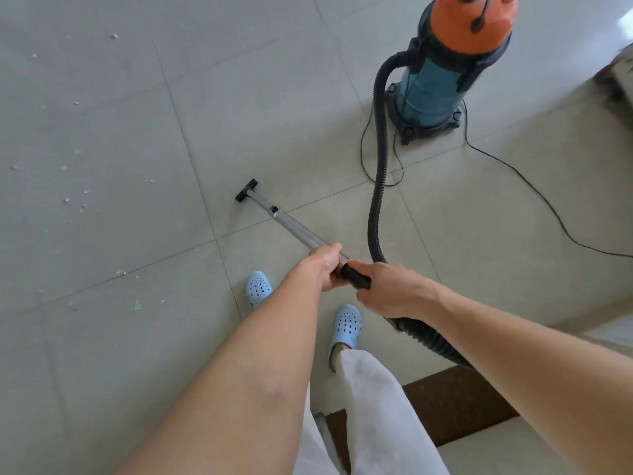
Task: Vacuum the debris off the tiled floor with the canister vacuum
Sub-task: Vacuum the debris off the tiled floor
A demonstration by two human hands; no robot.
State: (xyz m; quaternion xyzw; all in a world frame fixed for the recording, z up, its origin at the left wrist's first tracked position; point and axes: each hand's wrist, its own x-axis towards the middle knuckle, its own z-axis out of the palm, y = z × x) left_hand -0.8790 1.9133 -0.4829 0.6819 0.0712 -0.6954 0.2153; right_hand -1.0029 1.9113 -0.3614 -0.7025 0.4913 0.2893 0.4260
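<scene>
White debris (73, 197) lies scattered on the tiled floor (113, 97) to your left, well apart from the black nozzle (246, 190). Your left hand (323, 269) wraps the metal wand (291, 224); your right hand (390, 291) grips the hose (378, 159) cuff. Ahead on your right stands the canister vacuum (445, 73), its cord (534, 190) trailing right.

Single head-worn view; faces forward-down over tiled floor (102, 337); wide-angle

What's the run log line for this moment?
left hand grips wand | right hand grips hose cuff | floor nozzle short of debris
</scene>
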